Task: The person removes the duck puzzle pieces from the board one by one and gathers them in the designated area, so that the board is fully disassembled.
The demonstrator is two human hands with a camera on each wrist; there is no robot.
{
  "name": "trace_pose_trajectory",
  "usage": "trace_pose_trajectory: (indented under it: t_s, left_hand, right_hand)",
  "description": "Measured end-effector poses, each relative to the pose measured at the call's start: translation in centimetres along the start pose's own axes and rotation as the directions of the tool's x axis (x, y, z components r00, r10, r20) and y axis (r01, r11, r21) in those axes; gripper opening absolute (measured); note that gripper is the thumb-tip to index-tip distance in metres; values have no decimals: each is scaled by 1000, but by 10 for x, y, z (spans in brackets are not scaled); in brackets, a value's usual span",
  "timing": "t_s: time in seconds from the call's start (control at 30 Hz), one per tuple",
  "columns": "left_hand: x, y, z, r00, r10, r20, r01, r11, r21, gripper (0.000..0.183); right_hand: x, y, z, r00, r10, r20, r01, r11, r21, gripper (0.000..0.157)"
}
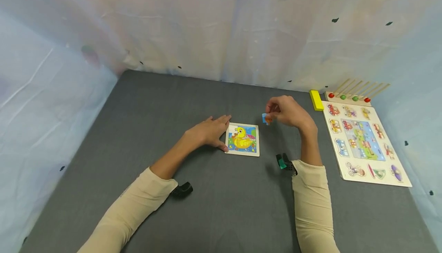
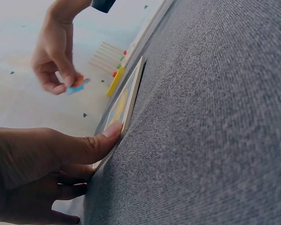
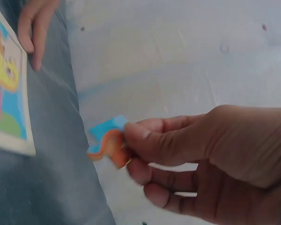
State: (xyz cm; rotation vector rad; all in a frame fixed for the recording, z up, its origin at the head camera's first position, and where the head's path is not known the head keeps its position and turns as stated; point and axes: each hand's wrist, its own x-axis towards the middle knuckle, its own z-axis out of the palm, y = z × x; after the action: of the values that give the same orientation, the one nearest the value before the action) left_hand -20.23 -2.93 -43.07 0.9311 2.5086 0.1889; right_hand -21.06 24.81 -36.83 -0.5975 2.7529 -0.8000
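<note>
A small square jigsaw puzzle (image 1: 241, 139) with a yellow duck picture and a pale wooden frame lies flat on the grey table. At its upper left a pale, pictureless patch shows. My left hand (image 1: 211, 131) rests along the left side of the frame, fingers spread and fairly straight, its thumb (image 2: 96, 146) touching the near left edge. Up and to the right of the frame, above the table, my right hand (image 1: 286, 111) pinches a blue and orange puzzle piece (image 3: 111, 140) between thumb and fingertips. Part of that piece is hidden by the fingers.
On the right lies a large wooden picture board (image 1: 366, 141) with vehicles and figures. Behind it stands a peg rack (image 1: 348, 98) with red and green beads, beside a yellow block (image 1: 316, 100). A pale sheet (image 1: 221, 26) hangs around the grey table (image 1: 165, 103).
</note>
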Motion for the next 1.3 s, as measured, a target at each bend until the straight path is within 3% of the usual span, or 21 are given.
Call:
trace_pose_trajectory:
  t_s: [0.2,0.6,0.97,1.3]
  left_hand:
    - [-1,-1,4,1000,-3,10,3,1000,-26,107]
    - [1,0,-2,1000,-6,1,6,1000,-17,106]
    - [1,1,3,1000,2,-14,-3,999,-42,106]
    - [0,-2,2,1000,0,12,0,999,-46,107]
  right_hand:
    - [-7,22,-7,993,85,83,-80,995,-58,6]
    - [-10,54,-12,963,218,157,-201,972,-119,7]
    - [7,49,8,972,144,186,-132,988,-80,6]
    - [15,46,21,956,218,197,-189,970,-155,9]
